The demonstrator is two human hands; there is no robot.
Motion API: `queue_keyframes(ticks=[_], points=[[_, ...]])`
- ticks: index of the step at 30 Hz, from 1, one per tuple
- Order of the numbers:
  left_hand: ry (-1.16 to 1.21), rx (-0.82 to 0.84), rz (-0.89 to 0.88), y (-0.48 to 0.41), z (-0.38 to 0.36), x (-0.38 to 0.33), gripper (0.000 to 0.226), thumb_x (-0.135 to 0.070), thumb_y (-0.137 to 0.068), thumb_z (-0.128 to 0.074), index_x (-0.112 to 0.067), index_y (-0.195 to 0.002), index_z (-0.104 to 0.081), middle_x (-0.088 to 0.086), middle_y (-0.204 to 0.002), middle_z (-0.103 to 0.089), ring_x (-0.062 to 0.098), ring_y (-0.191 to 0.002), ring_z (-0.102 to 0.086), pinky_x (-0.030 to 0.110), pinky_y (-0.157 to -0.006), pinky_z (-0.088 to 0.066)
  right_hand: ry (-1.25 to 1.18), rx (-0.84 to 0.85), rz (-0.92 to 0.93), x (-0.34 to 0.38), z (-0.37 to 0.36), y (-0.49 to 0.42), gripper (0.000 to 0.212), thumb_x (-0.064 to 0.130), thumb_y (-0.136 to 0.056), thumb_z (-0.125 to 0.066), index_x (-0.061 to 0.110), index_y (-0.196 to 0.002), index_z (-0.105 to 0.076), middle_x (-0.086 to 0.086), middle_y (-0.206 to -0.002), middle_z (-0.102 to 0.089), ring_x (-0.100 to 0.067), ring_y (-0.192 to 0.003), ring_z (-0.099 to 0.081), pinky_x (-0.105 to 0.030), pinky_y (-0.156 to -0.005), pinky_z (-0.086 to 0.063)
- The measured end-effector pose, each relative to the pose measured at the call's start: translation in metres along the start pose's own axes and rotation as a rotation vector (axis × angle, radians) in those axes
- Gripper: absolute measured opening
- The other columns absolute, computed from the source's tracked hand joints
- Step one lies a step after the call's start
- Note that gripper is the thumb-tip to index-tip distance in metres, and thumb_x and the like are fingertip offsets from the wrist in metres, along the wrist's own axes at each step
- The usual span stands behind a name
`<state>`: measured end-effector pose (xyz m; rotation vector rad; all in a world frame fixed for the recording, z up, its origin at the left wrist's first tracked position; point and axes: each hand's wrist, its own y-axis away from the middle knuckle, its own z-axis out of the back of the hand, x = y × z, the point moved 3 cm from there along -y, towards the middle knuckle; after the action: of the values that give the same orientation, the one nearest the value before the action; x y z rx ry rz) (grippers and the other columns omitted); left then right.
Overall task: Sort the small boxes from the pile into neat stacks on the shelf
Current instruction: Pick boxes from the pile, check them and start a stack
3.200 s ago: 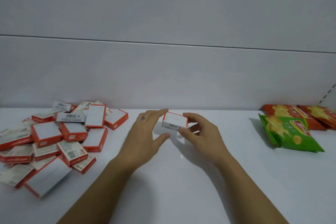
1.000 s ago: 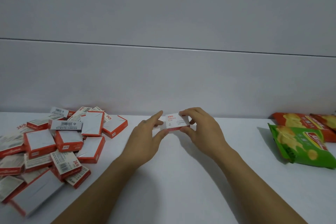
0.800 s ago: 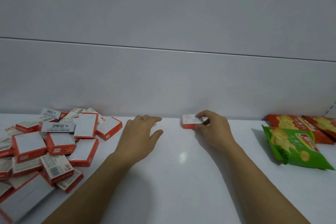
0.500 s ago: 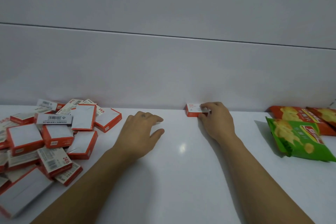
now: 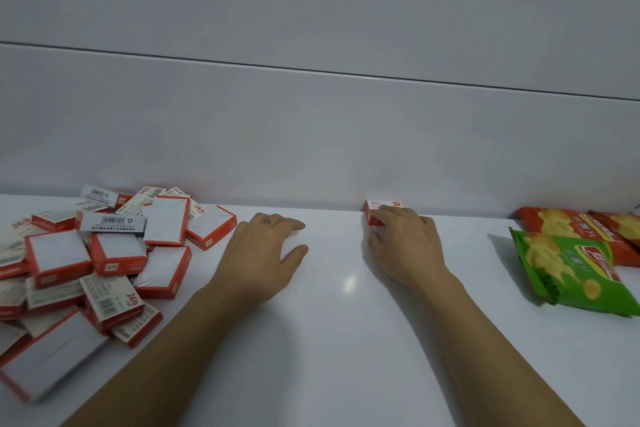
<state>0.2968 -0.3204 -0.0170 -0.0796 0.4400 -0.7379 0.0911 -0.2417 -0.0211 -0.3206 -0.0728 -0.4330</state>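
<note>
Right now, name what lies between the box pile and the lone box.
Head view: only the left hand, resting on bare shelf, separates pile from lone box.

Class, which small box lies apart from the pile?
The box against the back wall, under the right hand; the rest lie in the pile at left.

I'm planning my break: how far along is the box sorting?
Done: barely anything; no stack stands yet. In hand: the right hand holds one box at the back wall, apparently the first of a stack, while the left hand rests open on the shelf. Left: the whole pile of boxes at the left, jumbled.
</note>
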Motion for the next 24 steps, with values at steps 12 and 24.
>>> queue_keyframes(ticks=[12, 24], points=[[-0.031, -0.054, 0.112, 0.003, 0.012, 0.005, 0.047, -0.045, -0.094, -0.046, -0.030, -0.138, -0.041, -0.008, -0.142, -0.043, 0.014, -0.132, -0.034, 0.032, -0.108, -0.028, -0.157, 0.050, 0.143, 0.040, 0.008, 0.019, 0.056, 0.044, -0.091, -0.049, 0.031, -0.144, -0.034, 0.007, -0.155, -0.028, -0.011, -0.143, -0.020, -0.036, -0.118, -0.003], [-0.254, -0.096, 0.326, -0.005, 0.015, 0.047, 0.058, -0.034, -0.095, -0.045, -0.009, -0.144, -0.026, 0.014, -0.143, -0.039, 0.031, -0.136, -0.027, 0.038, -0.112, -0.024, -0.281, 0.009, 0.266, 0.096, 0.015, 0.014, 0.052, 0.044, -0.092, -0.051, 0.027, -0.141, -0.040, 0.008, -0.148, -0.040, -0.010, -0.138, -0.030, -0.035, -0.118, -0.009]])
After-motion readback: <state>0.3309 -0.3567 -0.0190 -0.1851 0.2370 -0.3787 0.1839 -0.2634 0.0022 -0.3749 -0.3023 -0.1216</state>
